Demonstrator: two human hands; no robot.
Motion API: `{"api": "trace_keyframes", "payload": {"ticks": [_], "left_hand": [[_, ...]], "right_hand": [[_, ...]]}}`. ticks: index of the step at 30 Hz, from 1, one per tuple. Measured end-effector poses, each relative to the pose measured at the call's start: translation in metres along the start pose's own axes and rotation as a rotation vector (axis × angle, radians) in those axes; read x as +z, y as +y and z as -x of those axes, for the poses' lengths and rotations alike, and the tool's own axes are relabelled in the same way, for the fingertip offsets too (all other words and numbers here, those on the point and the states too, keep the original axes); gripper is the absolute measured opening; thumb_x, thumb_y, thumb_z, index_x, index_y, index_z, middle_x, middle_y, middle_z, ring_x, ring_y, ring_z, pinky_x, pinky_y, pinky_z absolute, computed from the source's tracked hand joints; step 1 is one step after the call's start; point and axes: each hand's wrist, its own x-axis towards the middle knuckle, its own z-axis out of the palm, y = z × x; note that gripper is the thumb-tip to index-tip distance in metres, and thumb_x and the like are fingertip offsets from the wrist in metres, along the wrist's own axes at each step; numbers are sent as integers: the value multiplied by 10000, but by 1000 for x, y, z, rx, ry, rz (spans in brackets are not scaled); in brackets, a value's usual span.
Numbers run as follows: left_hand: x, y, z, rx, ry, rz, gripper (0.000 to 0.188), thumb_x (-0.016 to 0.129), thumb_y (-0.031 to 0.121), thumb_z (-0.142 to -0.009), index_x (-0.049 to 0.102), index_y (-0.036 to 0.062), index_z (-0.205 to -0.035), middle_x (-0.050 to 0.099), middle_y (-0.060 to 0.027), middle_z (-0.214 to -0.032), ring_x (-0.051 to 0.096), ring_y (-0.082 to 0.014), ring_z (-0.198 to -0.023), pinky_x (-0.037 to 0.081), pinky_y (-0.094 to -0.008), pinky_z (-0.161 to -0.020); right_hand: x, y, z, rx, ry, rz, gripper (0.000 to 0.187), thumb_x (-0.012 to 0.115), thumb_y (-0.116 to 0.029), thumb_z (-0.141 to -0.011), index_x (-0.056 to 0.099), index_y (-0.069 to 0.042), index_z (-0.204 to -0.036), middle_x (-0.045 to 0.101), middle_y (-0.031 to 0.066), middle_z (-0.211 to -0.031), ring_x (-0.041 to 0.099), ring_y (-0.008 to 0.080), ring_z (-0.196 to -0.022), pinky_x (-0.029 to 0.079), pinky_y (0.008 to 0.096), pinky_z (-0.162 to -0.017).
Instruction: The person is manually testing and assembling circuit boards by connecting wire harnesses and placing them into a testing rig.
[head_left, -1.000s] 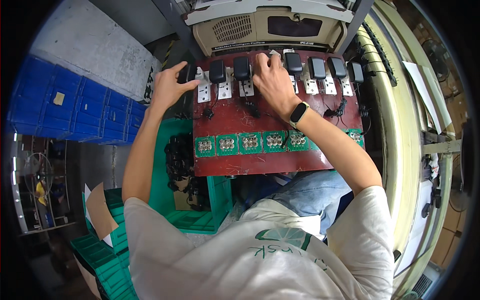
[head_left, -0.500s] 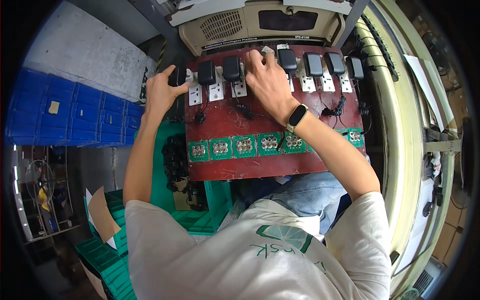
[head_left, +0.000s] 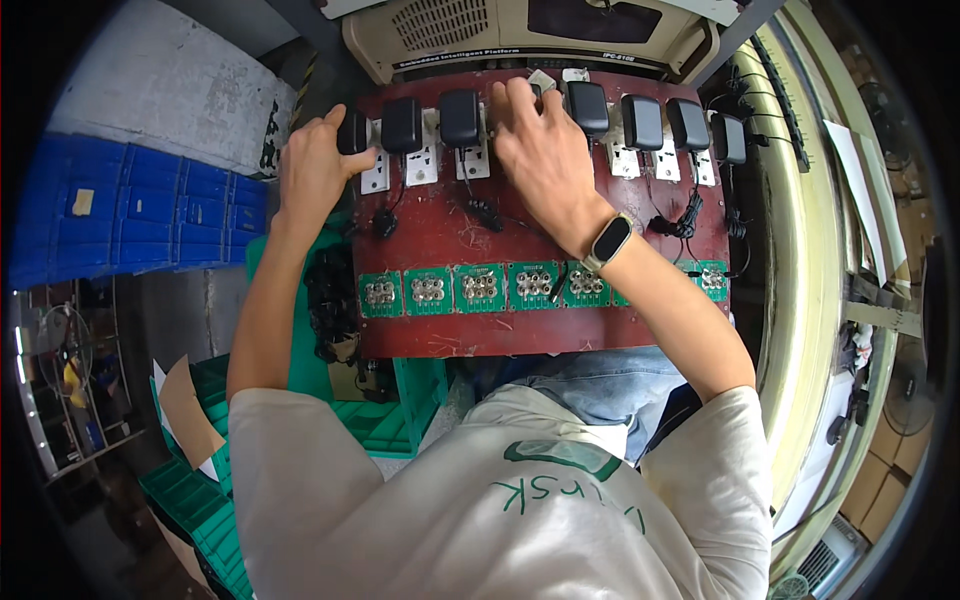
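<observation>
L hand [head_left: 312, 172] clamped on blk adapter [head_left: 351, 133], far L corner of red board [head_left: 480, 336]. R hand [head_left: 552, 170] nr far edge, mid, just L of 2nd adapter [head_left: 588, 108]; grip hidden, can't tell.

Blue bins [head_left: 150, 215] are lining the left side of a cluttered workroom, below a scuffed pale surface [head_left: 185, 85]. White lights [head_left: 20, 358] are glowing at far left, near shelving [head_left: 95, 455]. A beige cabinet [head_left: 510, 22] is standing at the back; cardboard boxes [head_left: 888, 500] are sitting beyond a long cream-coloured bench [head_left: 803, 300] at right.
</observation>
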Motion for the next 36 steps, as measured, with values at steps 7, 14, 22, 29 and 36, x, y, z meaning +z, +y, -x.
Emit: {"api": "trace_keyframes", "payload": {"ticks": [7,14,22,29,36], "left_hand": [[-31,143,99,-198,298,416,618,791,140,-961,583,17,-1530,726,-126,-1301,645,-235,-1039,541,-334,-876],[24,190,90,-697,-128,1298,712,744,100,-999,387,-43,-1599,685,-204,-1320,672,-249,-1121,592,-378,-931],[-8,130,111,-792,-279,2159,503,695,63,-1017,527,-42,-1480,719,-206,-1231,683,-223,-1016,604,-395,-925],[-10,117,162,-881,-485,2279,342,648,52,-1041,648,-35,-1372,740,-201,-1219,672,-210,-994,593,-376,-941],[-35,115,202,-628,-654,1947,281,662,61,-1043,695,-82,-1283,720,-214,-1266,666,-216,-1015,548,-339,-968]], "right_hand": [[-54,4,26,434,-112,-464,933,739,66,-784,371,6,-1639,546,279,-1413,681,404,-951,598,443,-758],[-62,14,24,569,-282,-965,1003,814,17,-813,310,-16,-1680,688,256,-1183,741,385,-936,646,403,-805],[-81,39,26,1090,-498,-2123,685,774,-37,-933,443,28,-1529,702,259,-1125,742,375,-1035,677,405,-893],[-99,-4,70,1784,67,-2546,378,676,-202,-1083,606,70,-1337,726,273,-1240,750,297,-970,665,372,-944],[-90,-26,129,1347,-209,-2840,277,691,-86,-1059,663,69,-1287,756,215,-1212,726,193,-908,617,248,-856]]}}
